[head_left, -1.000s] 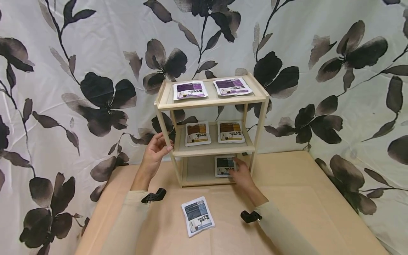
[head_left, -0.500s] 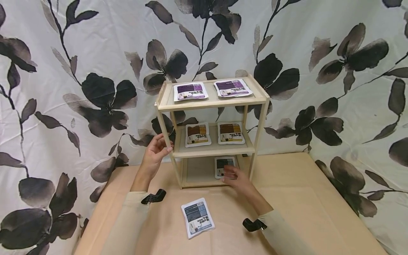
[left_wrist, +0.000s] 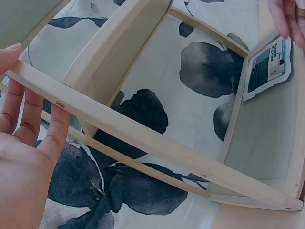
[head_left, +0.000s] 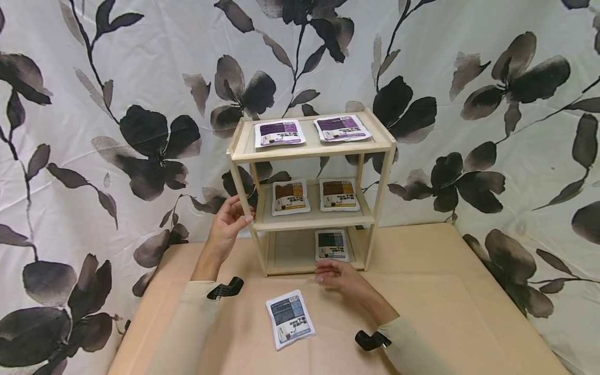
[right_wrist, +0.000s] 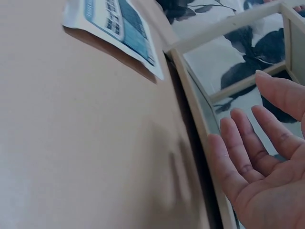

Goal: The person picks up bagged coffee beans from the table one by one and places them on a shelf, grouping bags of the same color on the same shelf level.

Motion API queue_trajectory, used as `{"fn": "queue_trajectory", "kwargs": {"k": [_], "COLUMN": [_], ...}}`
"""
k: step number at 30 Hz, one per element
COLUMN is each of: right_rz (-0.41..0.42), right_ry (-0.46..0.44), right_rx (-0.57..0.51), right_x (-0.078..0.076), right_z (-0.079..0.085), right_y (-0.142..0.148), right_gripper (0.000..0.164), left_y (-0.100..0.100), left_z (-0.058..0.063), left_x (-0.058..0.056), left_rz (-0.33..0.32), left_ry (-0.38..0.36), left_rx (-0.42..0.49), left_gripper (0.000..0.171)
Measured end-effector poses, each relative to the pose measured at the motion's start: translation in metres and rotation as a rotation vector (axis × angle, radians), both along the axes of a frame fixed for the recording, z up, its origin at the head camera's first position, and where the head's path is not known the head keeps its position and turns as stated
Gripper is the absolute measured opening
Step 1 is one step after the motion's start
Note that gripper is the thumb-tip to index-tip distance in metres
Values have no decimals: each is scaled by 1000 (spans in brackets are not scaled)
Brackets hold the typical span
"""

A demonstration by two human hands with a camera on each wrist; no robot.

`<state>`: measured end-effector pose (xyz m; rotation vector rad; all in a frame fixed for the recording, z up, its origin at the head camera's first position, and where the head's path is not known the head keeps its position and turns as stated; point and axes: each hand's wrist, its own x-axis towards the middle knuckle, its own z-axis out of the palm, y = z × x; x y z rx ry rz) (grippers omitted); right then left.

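A small three-tier wooden shelf rack (head_left: 311,227) stands on the table. My left hand (head_left: 226,225) holds its left front post (left_wrist: 119,126), thumb on one side and fingers on the other in the left wrist view. My right hand (head_left: 344,278) hovers before the bottom tier, holding nothing, its fingers loosely bent in the right wrist view. Just behind it, a blue-labelled pouch (head_left: 332,245) lies on the right of the bottom tier. A second blue-labelled pouch (head_left: 290,320) lies on the table in front of the rack, left of my right hand.
Two purple-labelled pouches (head_left: 279,133) lie on the top tier. On the middle tier are two brown-and-yellow pouches (head_left: 290,198). A floral cloth (head_left: 469,130) hangs behind the tan-covered table (head_left: 436,291).
My right hand has drawn away from the pouch on the bottom tier, moving left and toward me, and that pouch now shows uncovered. My left hand stays on the post.
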<state>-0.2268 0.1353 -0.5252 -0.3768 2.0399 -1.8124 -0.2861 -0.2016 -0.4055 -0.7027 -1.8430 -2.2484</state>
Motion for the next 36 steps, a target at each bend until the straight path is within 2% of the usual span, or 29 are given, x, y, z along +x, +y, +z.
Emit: {"fn": "queue_trajectory", "kwargs": {"k": [8,21,29,36], "right_rz": [28,99,80,78], "right_ry": [-15,-7,8,-28], "right_rx": [-12,-86,-52,-45], "right_x": [13,21,26,32], "right_z": [-5,-15,-20,-20], "right_y": [-13,-26,-30,-34], "right_gripper": [51,55,50,49], "left_y": [1,1,1,1], "left_z": [0,1,0,1], "left_x": [1,0,-2,-3], "left_rz": [-3,-5,-20,-10], "left_ry": [0,-5,11,2], "left_rx": [23,35,42,33], "left_gripper": [50,52,55,54]}}
